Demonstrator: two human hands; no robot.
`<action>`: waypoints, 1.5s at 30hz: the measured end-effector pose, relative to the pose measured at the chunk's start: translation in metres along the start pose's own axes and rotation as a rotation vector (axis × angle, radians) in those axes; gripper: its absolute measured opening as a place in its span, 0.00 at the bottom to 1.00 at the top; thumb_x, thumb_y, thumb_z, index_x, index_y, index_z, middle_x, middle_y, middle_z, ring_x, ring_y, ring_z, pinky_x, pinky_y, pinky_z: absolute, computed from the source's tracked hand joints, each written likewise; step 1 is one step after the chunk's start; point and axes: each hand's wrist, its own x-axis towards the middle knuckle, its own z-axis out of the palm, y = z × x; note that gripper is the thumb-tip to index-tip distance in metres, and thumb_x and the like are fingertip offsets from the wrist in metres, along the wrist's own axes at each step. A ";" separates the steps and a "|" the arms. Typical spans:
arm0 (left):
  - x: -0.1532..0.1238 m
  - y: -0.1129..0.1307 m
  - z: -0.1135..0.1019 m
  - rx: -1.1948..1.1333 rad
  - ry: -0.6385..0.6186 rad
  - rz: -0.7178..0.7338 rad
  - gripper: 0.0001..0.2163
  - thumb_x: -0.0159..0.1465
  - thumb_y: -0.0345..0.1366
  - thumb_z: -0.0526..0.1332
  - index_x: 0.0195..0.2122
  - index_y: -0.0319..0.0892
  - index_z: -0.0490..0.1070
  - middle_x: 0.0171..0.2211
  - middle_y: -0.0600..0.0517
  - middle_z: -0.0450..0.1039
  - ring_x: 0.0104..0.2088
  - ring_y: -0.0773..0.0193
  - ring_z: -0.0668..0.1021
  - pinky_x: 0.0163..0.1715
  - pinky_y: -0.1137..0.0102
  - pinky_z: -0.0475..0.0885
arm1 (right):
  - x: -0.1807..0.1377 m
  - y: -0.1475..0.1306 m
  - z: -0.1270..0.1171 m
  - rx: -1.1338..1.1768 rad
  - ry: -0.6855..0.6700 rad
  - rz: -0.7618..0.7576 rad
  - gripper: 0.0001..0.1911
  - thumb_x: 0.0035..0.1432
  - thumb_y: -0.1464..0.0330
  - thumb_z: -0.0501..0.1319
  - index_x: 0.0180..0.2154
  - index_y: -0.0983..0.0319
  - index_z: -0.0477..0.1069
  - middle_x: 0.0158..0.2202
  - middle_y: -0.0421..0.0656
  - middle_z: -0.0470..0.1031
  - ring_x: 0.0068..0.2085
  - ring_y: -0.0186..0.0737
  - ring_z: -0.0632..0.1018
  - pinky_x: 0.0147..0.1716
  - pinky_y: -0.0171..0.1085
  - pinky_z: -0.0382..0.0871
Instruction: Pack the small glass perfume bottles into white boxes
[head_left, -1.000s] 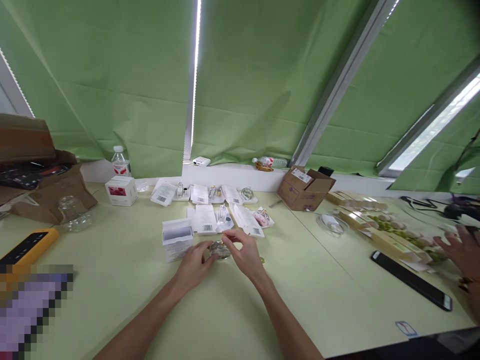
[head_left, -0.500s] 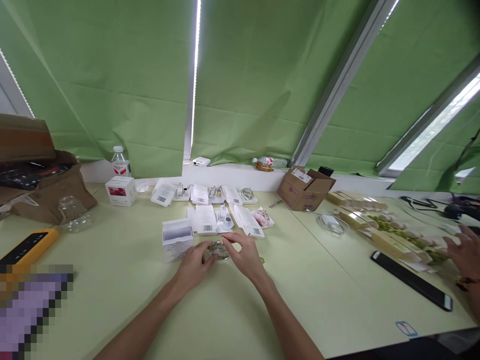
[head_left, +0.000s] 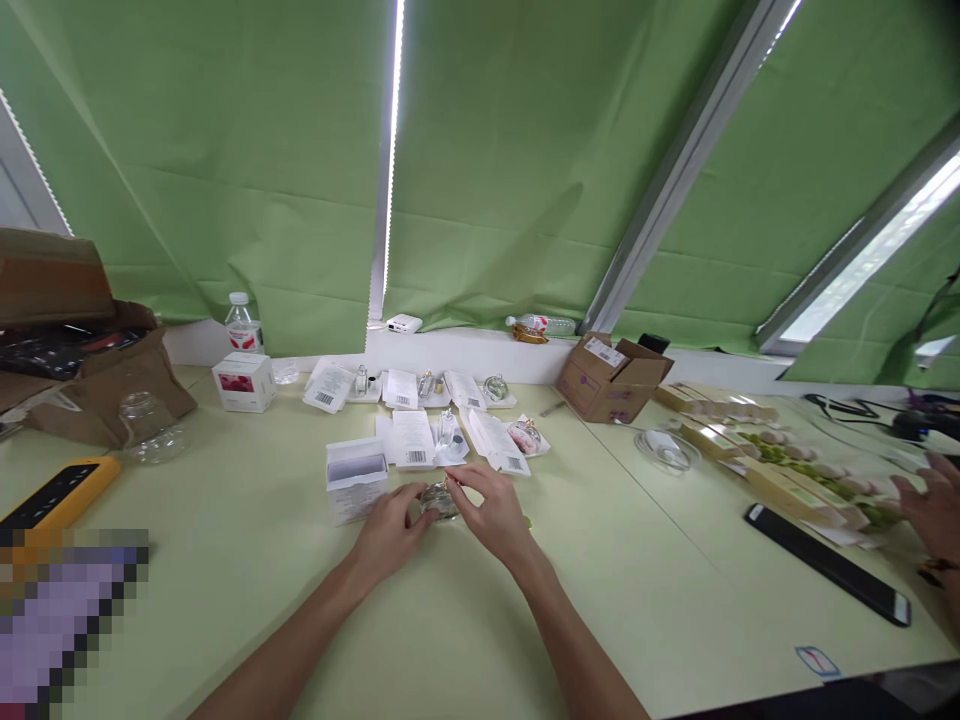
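While my left hand point(head_left: 391, 525) — half curled — holds the glass bottle point(head_left: 438, 502) at lower centre, my right hand point(head_left: 491, 508) pinches its top point(head_left: 448, 480).

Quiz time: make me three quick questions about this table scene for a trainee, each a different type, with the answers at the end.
1. True or false: the left hand and the right hand are both on the small glass bottle.

2. Which of these stands nearest the left hand?
A) the brown carton
B) the open white box
C) the water bottle with the white cap

3. Fill in the missing words, "standing upright" or "lying down": on the white ledge at the back, the clear plastic bottle is ____.

Key: 1. True. 2. B. 3. lying down.
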 end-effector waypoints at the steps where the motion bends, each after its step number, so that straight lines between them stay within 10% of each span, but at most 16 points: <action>1: 0.000 0.000 0.000 0.001 -0.004 -0.002 0.18 0.63 0.42 0.54 0.50 0.40 0.71 0.21 0.55 0.69 0.23 0.65 0.69 0.26 0.71 0.61 | 0.000 0.001 0.000 -0.013 -0.001 -0.016 0.12 0.62 0.67 0.57 0.44 0.57 0.77 0.39 0.44 0.78 0.40 0.43 0.77 0.40 0.42 0.71; 45: 0.001 -0.004 0.004 0.009 0.007 0.018 0.17 0.63 0.41 0.55 0.49 0.41 0.71 0.20 0.57 0.67 0.21 0.66 0.67 0.25 0.72 0.59 | -0.001 -0.001 0.004 0.014 0.007 0.056 0.14 0.63 0.65 0.56 0.48 0.57 0.74 0.42 0.45 0.78 0.42 0.45 0.77 0.43 0.44 0.71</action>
